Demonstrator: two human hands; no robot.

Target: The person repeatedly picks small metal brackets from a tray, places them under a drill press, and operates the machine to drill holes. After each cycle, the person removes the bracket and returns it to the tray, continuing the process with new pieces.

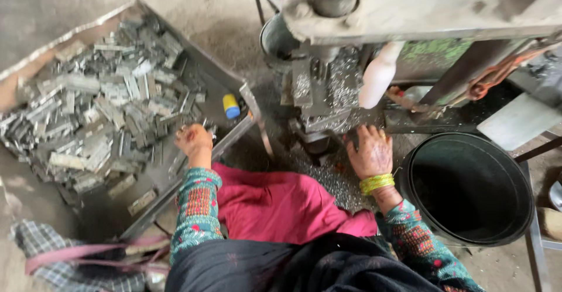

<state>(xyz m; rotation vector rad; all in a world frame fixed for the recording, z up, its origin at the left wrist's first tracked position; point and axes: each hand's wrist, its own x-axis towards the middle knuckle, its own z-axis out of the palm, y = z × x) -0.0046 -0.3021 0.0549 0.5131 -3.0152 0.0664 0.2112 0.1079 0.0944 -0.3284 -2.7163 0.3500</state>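
A: Surroundings first. A shallow metal tray [231, 78] sits at the person's left, heaped with flat grey metal pieces [99, 113]. A small yellow-and-blue cylinder [230, 106] lies at the tray's near corner. A black bucket [468, 189] stands at the right, a press machine [374, 28] overhead, a white handle [379, 75] hanging off it.

B: Anything in the way?

A: The tray's front rail [234, 137] runs between the left hand and the lap. Silver shavings [331, 180] litter the floor under the press.

B: Hands?

A: Well apart. The left hand [193, 139] rests at the tray's near edge, fingers curled over the pieces there; whether it grips one cannot be told. The right hand [370, 151] lies flat, fingers spread, on the press base, clamped on nothing visible.

B: The pieces relative to both?

A: The heap is just beyond the left hand, touching it at the edge; far from the right, which sits beside the bucket.

B: Unclear parts?

A: The die area [319, 101] is shadowed and shaving-covered. The press top is cut off. Checked cloth [41, 245] at lower left is partly out of view.
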